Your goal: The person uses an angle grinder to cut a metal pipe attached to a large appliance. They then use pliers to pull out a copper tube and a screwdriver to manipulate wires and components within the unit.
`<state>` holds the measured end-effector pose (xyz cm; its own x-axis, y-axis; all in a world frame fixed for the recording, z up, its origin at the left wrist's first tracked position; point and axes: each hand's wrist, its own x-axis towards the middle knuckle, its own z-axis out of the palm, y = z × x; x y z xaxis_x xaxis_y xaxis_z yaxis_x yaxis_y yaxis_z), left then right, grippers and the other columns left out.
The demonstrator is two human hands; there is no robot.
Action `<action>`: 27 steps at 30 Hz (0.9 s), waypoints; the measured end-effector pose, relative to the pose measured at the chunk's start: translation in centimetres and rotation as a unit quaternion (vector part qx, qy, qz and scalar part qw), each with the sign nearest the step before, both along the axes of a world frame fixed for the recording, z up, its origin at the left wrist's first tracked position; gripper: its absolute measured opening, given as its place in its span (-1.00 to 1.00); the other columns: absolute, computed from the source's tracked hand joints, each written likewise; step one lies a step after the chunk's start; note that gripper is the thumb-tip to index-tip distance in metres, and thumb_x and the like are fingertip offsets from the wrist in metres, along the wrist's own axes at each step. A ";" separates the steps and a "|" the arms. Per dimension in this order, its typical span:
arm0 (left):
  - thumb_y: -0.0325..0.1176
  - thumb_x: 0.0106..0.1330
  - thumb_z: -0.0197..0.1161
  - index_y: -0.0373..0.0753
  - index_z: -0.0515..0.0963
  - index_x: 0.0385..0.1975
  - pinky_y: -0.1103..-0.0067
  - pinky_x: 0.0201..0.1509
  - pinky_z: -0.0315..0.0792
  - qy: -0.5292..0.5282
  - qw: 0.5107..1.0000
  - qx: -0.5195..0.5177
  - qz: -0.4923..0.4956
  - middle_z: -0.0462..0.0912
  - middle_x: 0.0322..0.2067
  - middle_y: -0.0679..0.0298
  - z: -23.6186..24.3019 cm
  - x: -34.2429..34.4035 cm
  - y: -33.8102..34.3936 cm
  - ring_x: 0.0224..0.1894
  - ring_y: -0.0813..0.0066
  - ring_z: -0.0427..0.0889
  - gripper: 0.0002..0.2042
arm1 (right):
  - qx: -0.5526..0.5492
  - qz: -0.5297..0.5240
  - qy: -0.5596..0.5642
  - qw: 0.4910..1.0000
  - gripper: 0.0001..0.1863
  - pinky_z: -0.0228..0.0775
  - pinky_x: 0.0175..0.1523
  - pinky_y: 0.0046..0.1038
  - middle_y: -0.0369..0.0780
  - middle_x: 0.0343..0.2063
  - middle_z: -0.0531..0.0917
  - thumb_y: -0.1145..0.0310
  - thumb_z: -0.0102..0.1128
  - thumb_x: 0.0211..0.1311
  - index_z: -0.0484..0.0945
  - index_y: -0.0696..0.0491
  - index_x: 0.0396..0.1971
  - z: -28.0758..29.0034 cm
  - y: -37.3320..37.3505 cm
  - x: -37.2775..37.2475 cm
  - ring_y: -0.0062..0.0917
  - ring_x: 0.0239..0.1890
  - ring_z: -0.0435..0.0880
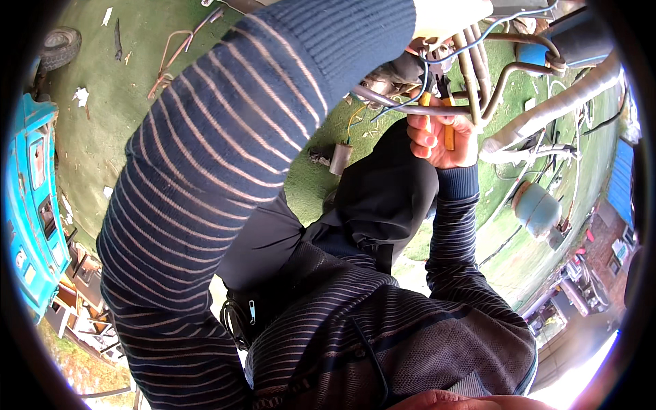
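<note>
My right hand is closed round the orange-yellow handles of a pair of pliers. The dark jaws point up, among wires beside a bent metal tube frame. My left hand reaches over the same frame at the top edge; it is cut off and washed out by light, so its fingers do not show. A thin blue wire runs just beneath it and down past the pliers. Behind the jaws sits a greyish machine part, partly covered by my left sleeve.
A metal cylinder with a yellow wire lies on the green ground near my knee. A white-wrapped pipe slants at the right, above a pale blue tank. At the far left are a turquoise vehicle-like body and a tyre.
</note>
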<state>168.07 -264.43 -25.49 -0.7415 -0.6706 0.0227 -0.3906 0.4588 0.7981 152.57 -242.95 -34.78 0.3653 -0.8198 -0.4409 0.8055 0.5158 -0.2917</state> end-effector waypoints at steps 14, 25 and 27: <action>-0.39 0.38 0.06 -0.32 0.63 -0.28 0.17 -0.13 0.60 -0.075 0.944 -0.316 -0.065 0.72 -0.36 -0.04 0.7 -2.8 0.7 -0.24 -0.06 0.75 -0.80 | -0.015 -0.008 0.032 0.999 -0.40 0.33 -0.44 -0.43 -0.18 -0.30 0.51 0.26 0.09 0.26 0.37 0.23 0.27 1.0 -0.6 -0.7 -0.48 -0.43 0.44; -0.14 0.59 -0.11 -0.45 0.67 -0.22 0.23 -0.07 0.56 0.057 0.998 -0.014 0.016 0.72 -0.31 -0.14 3.5 -2.2 2.7 -0.23 -0.09 0.73 -0.51 | -0.031 -0.001 0.042 0.999 -0.44 0.43 -0.43 -0.38 -0.18 -0.34 0.54 0.25 0.08 0.33 0.39 0.26 0.24 1.2 -1.5 -2.2 -0.42 -0.43 0.50; -0.13 0.59 -0.10 -0.45 0.67 -0.23 0.24 -0.08 0.56 0.047 0.999 0.014 -0.012 0.72 -0.31 -0.14 4.3 -1.8 2.3 -0.23 -0.08 0.74 -0.51 | -0.014 0.002 0.051 0.999 -0.43 0.45 -0.42 -0.36 -0.17 -0.34 0.56 0.17 0.11 0.37 0.39 0.25 0.24 1.0 -1.3 -2.4 -0.40 -0.43 0.52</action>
